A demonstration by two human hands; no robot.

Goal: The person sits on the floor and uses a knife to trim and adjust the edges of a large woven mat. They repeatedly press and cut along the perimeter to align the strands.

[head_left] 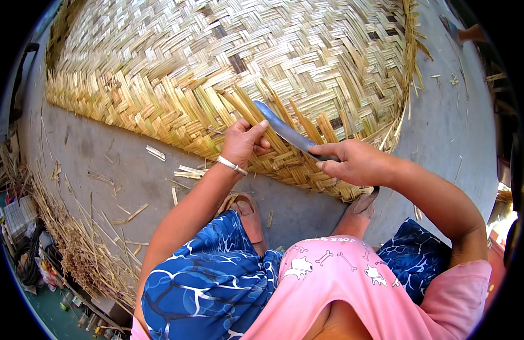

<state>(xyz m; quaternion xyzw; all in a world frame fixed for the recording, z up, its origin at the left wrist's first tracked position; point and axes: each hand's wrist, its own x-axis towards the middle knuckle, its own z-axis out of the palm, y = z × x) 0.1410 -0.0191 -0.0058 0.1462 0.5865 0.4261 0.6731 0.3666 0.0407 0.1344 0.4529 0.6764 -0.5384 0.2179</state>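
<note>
A large woven mat (177,56) of split, straw-coloured strips spreads out before me, its near edge braided into a thick border. My left hand (244,141), with a white band at the wrist, pinches a flat strip (246,106) that stands up from this border. In my right hand (350,160) is a curved, dark-bladed knife (289,131), gripped by its handle. Its blade slants up and left, and the tip lies close beside the strip. More strip ends (329,129) stick up along the border just beyond the knife.
Cut strip scraps (189,171) litter the grey floor (86,136). A heap of dry stalks (92,255) lies at the lower left, next to assorted clutter (32,255). My feet (248,212) are at the mat's near edge. Another person's foot (452,29) shows at the far right.
</note>
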